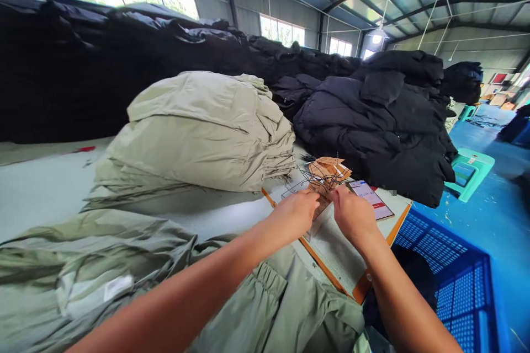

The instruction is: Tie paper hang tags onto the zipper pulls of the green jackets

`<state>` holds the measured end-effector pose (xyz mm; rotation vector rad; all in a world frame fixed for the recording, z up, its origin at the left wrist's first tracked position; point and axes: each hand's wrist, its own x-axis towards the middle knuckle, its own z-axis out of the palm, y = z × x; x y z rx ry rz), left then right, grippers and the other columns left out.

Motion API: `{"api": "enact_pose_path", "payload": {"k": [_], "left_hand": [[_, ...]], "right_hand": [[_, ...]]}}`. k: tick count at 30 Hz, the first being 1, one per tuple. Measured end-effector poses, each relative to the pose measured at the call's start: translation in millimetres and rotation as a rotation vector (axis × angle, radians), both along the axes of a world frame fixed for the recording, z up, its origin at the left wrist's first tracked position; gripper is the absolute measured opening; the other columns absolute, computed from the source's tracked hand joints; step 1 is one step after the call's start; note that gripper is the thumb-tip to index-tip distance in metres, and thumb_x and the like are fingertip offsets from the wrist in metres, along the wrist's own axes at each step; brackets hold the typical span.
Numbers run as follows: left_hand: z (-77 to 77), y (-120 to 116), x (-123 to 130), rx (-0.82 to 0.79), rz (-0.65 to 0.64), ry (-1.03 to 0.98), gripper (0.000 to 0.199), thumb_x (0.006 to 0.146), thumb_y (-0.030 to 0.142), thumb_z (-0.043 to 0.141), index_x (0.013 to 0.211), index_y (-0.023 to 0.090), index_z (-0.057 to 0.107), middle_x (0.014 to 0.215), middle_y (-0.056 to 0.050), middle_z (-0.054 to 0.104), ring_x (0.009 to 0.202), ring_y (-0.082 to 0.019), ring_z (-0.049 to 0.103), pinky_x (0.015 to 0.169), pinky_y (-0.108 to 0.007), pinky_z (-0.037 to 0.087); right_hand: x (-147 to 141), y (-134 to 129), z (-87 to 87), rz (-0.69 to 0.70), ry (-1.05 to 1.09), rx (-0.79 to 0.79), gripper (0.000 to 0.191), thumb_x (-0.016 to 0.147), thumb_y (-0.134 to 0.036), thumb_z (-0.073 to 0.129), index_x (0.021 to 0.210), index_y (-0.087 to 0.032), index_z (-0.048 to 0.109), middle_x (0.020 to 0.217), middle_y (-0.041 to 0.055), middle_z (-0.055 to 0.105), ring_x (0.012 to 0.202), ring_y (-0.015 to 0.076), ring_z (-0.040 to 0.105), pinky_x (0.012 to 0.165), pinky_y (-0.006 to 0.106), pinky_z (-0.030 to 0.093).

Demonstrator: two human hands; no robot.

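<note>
1. Brown card (321, 208) sits between left grip (296, 212) and right grip (355, 214). Left fingers look closed on its left side. Right fingers are drawn together at its upper end; can't tell if they pinch card or cord.
2. Black cords (307, 158) fan out at 11 to 12 o'clock of the fingers, loose ends sticking up, some crossing the brown pieces (331, 161) at 12.
3. Status, my read: mid-handling. Done: card is up at the fingers, cords within reach. Open: cords look loose and tangled, no finished tie visible. No total visible, so can't give a count or percentage.
4. Phone (377, 203) lies face up just beside right grip, 2 o'clock, screen lit, digits too blurred to read.
5. Pale garment pile (199, 132) at 10, folded and stacked on the tabletop (41, 182). Dark garment pile (372, 127) at 1 to 2.
6. Green garment (124, 248) spread at 7 to 8, white label (118, 287) on it, neither hand's fingers on it.
7. Blue crate (464, 270) at 4, dark cloth inside. Green stool (472, 171) at 3.
</note>
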<state>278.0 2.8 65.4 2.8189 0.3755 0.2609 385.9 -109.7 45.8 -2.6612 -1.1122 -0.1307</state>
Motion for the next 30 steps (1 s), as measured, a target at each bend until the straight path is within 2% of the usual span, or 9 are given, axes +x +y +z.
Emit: {"api": "enact_pose_path", "payload": {"k": [3, 7, 11, 15, 18, 24, 30], "left_hand": [[2.8, 4.8, 13.8, 0.036, 0.088, 0.088, 0.028, 0.092, 0.024, 0.042, 0.104, 0.017, 0.066, 0.105, -0.013, 0.069, 0.098, -0.028, 0.066, 0.086, -0.039, 0.052], [1.3, 8.2, 21.9, 0.051, 0.120, 0.128, 0.027, 0.087, 0.030, 0.050, 0.105, 0.017, 0.066, 0.102, -0.014, 0.070, 0.095, -0.032, 0.067, 0.080, -0.040, 0.052], [1.6, 8.4, 23.1, 0.043, 0.129, 0.139, 0.029, 0.084, 0.035, 0.056, 0.105, 0.018, 0.066, 0.101, -0.012, 0.071, 0.093, -0.029, 0.068, 0.078, -0.035, 0.052], [6.1, 8.3, 22.7, 0.010, 0.138, 0.148, 0.028, 0.082, 0.034, 0.059, 0.106, 0.021, 0.067, 0.100, -0.008, 0.072, 0.094, -0.026, 0.068, 0.077, -0.031, 0.051], [7.6, 9.6, 22.9, -0.040, 0.138, 0.140, 0.030, 0.083, 0.038, 0.058, 0.107, 0.022, 0.067, 0.102, -0.007, 0.073, 0.095, -0.026, 0.068, 0.077, -0.031, 0.051], [3.2, 13.0, 23.6, -0.069, 0.153, 0.097, 0.033, 0.084, 0.048, 0.056, 0.101, 0.021, 0.066, 0.096, -0.007, 0.073, 0.090, -0.024, 0.068, 0.074, -0.029, 0.050], [4.9, 16.5, 25.9, -0.079, 0.158, 0.101, 0.021, 0.086, 0.031, 0.054, 0.100, 0.020, 0.066, 0.096, -0.005, 0.073, 0.091, -0.021, 0.068, 0.072, -0.024, 0.049]], "right_hand": [[-1.5, 5.0, 0.8, -0.017, 0.006, 0.002, 0.038, 0.101, -0.041, 0.027, 0.109, -0.017, 0.056, 0.091, 0.0159, 0.072, 0.080, 0.0280, 0.071, 0.066, 0.034, 0.049], [0.4, 7.4, 0.1, -0.001, 0.077, 0.009, 0.038, 0.101, -0.039, 0.026, 0.110, -0.017, 0.056, 0.094, 0.0167, 0.072, 0.084, 0.0285, 0.071, 0.070, 0.036, 0.048], [5.3, 4.3, -2.0, 0.055, 0.161, 0.047, 0.038, 0.100, -0.033, 0.025, 0.106, -0.017, 0.059, 0.092, 0.0159, 0.072, 0.086, 0.0283, 0.070, 0.071, 0.035, 0.046], [10.7, -0.3, -7.7, 0.173, 0.235, 0.150, 0.034, 0.099, -0.026, 0.029, 0.108, -0.018, 0.061, 0.094, 0.0128, 0.073, 0.090, 0.0240, 0.069, 0.075, 0.030, 0.045], [10.2, -3.8, -12.4, 0.252, 0.283, 0.230, 0.036, 0.097, -0.023, 0.032, 0.118, -0.016, 0.060, 0.094, 0.0112, 0.073, 0.085, 0.0217, 0.068, 0.073, 0.028, 0.045], [2.8, -7.2, -16.3, 0.250, 0.320, 0.314, 0.042, 0.095, -0.022, 0.035, 0.128, -0.014, 0.058, 0.081, 0.0091, 0.073, 0.071, 0.0204, 0.067, 0.070, 0.029, 0.048], [7.4, -2.8, -23.7, 0.424, 0.453, 0.425, 0.045, 0.093, -0.023, 0.035, 0.130, -0.011, 0.058, 0.063, 0.0026, 0.067, 0.062, 0.0170, 0.063, 0.069, 0.028, 0.051]]}}
